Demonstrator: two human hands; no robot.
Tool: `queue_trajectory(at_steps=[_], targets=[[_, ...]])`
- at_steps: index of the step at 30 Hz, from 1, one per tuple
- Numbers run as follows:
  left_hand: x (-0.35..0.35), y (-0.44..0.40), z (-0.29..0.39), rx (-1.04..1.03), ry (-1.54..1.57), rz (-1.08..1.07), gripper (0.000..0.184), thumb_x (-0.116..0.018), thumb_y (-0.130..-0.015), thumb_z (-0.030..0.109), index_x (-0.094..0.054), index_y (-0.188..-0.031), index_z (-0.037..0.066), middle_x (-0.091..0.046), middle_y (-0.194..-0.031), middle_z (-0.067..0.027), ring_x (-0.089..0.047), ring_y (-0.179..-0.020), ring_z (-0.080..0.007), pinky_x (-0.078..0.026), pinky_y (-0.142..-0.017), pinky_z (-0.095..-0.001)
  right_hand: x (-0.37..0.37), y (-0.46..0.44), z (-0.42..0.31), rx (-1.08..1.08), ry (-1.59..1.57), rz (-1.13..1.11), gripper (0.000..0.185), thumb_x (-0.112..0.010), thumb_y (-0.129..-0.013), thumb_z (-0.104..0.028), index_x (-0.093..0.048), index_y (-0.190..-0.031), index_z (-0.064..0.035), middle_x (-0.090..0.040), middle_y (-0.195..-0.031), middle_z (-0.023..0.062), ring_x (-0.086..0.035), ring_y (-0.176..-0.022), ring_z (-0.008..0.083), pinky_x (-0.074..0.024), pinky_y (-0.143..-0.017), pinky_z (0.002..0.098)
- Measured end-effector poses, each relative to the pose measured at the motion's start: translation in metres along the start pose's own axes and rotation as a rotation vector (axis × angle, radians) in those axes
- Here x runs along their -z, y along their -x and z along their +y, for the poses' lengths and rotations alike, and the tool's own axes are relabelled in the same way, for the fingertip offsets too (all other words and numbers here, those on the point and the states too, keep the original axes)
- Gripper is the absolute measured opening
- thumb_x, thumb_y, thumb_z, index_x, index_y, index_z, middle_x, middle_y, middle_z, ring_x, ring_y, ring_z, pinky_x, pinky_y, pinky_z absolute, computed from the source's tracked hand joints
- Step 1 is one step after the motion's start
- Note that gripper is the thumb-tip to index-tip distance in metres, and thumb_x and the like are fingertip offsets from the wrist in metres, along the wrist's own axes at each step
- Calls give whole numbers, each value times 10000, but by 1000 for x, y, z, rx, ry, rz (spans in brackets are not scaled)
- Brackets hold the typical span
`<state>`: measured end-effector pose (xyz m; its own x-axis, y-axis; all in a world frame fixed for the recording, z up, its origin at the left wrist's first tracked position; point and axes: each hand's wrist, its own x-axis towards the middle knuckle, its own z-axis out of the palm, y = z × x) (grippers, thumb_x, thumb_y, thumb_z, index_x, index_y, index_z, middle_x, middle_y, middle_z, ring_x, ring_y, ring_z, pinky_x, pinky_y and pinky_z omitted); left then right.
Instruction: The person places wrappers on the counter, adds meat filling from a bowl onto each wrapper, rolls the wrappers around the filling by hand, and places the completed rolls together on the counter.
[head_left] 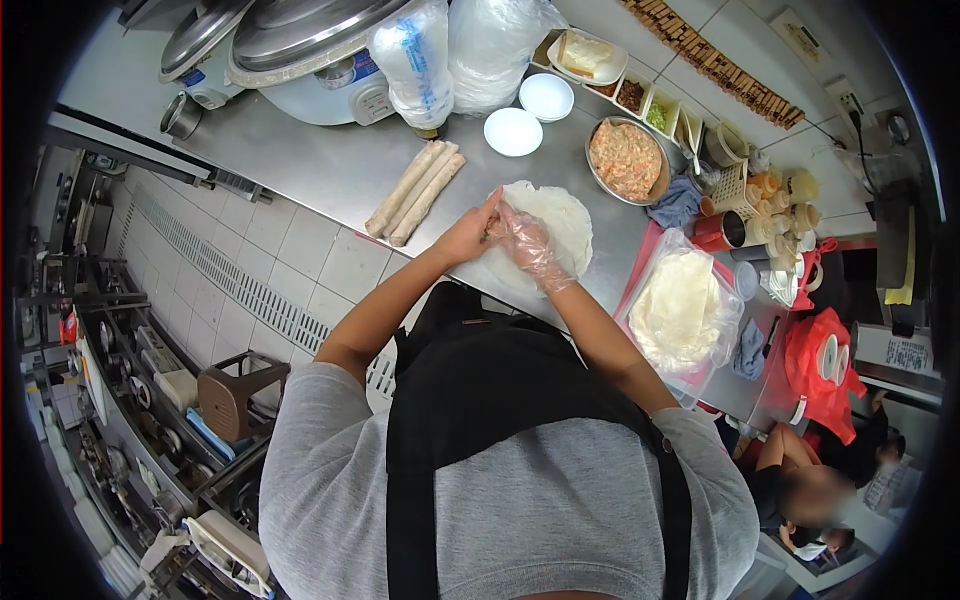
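A round, thin white wrapper sheet (563, 222) lies flat on the steel counter in front of me. My left hand (470, 237), bare, is at the sheet's left side, its fingers drawn together against the other hand. In a clear plastic glove, my right hand (532, 248) reaches across the sheet with its fingers bent in to meet the left. A small orange-brown patch shows between the hands; what they grip is mostly hidden. Left of them lie several long pale rolls (415, 192). Beyond the sheet stands a metal bowl of orange-flecked filling (626, 160).
White bowls (513, 132) and plastic bags (410, 65) stand at the back, near a large lidded cooker (320, 80). To the right are a plastic-wrapped stack of white sheets (677, 305), a blue cloth (678, 202) and condiment bottles (790, 215). A brown stool (235, 400) stands behind left.
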<state>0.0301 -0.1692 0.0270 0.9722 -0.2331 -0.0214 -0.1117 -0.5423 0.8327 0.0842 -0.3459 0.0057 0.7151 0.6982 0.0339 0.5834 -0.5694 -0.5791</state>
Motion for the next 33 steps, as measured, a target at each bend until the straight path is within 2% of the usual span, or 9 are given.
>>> queue_trajectory(at_steps=[10,12,16,19,21,25,27,30,33], targets=[[-10,-6,3,-70,-349,-35,912,-705,-772,29,-231,-1541,159,-678,-1105,-159,-599,-1020,-361,-498,-918,-428,34,34,10,-89,52,-109,768,-673,-812,-178,-320,-1476,-22,-636,-1136,233,-579,-1031,451,-471,-915,511],[-8,-7,6,-28,-409,-68,875,-689,-794,55,-244,-1539,165,-673,-1076,-157,-598,-1019,-351,-518,-882,-418,34,46,14,31,103,62,773,-675,-823,-177,-306,-1477,8,-616,-1257,197,-577,-1136,415,-416,-1025,497],[-5,-8,13,94,-407,-91,903,-705,-773,26,-249,-1540,161,-664,-1071,-156,-603,-1029,-352,-530,-864,-408,31,63,56,113,68,32,817,-695,-819,-187,-275,-1495,3,-616,-1258,200,-578,-1150,395,-423,-1017,495],[-1,-4,6,-187,-245,137,896,-735,-753,6,-294,-1521,149,-656,-1057,-155,-620,-1019,-344,-542,-846,-383,41,76,54,104,-132,150,838,-726,-817,-217,-286,-1503,-22,-641,-1229,174,-600,-1111,374,-434,-1011,471],[3,-1,-1,-86,109,192,687,-774,-734,13,-519,-1367,93,-656,-1095,-164,-636,-1004,-329,-540,-855,-370,45,75,45,92,-128,274,830,-756,-808,-234,-329,-1493,-44,-671,-1179,139,-619,-1059,348,-461,-976,433],[9,1,-10,-72,125,132,339,-774,-755,45,-689,-1084,42,-674,-1069,-147,-645,-984,-300,-535,-846,-365,28,42,20,-48,-353,219,811,-779,-795,-237,-377,-1478,-67,-694,-1071,141,-638,-982,332,-493,-902,413],[8,2,-9,-165,-59,137,115,-748,-778,40,-723,-889,24,-691,-1001,-124,-647,-957,-282,-531,-834,-364,21,26,7,164,-304,317,796,-737,-815,-153,-342,-1501,-64,-694,-939,118,-671,-851,275,-521,-799,374],[5,1,-14,-219,-140,160,67,-730,-793,38,-723,-858,26,-694,-910,-103,-641,-940,-274,-527,-821,-360,16,13,3,68,-38,159,753,-733,-803,-124,-395,-1472,-46,-684,-917,128,-666,-842,294,-511,-782,398],[12,6,-18,-192,-116,128,217,-733,-767,18,-685,-979,24,-674,-1007,-122,-637,-958,-274,-526,-854,-350,17,8,0,60,-215,155,822,-747,-777,-135,-348,-1489,-34,-681,-920,153,-656,-859,331,-511,-790,428]])
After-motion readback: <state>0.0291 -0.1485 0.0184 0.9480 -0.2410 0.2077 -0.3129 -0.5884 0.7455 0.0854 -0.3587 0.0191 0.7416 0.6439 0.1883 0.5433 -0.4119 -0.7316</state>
